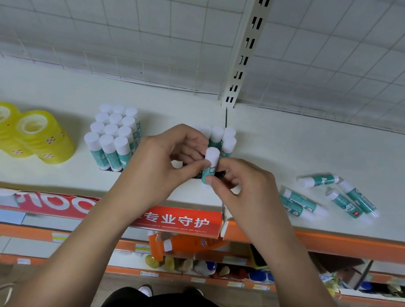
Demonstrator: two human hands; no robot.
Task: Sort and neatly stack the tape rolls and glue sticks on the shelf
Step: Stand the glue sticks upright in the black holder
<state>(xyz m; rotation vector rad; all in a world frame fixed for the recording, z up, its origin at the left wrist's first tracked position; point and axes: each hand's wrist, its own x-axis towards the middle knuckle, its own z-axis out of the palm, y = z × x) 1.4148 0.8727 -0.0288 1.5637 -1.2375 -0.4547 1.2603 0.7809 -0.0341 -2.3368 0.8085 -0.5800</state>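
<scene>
Both hands meet over the middle of the white shelf [301, 146]. My left hand [164, 158] and my right hand [241, 184] pinch one upright glue stick [211, 163], white cap on top and teal label below. Just behind it several glue sticks [224, 138] stand upright in a small group, partly hidden by my left hand. A tight block of upright glue sticks [113, 135] stands to the left. Yellow tape rolls [17, 132] lie stacked at the far left. Several loose glue sticks [331, 194] lie flat on the right.
A wire grid back panel [110, 23] and a slotted upright post [248, 42] close off the rear of the shelf. A red and orange price rail [181, 220] runs along the shelf's front edge. Lower shelves hold orange bottles [183, 244] and small items.
</scene>
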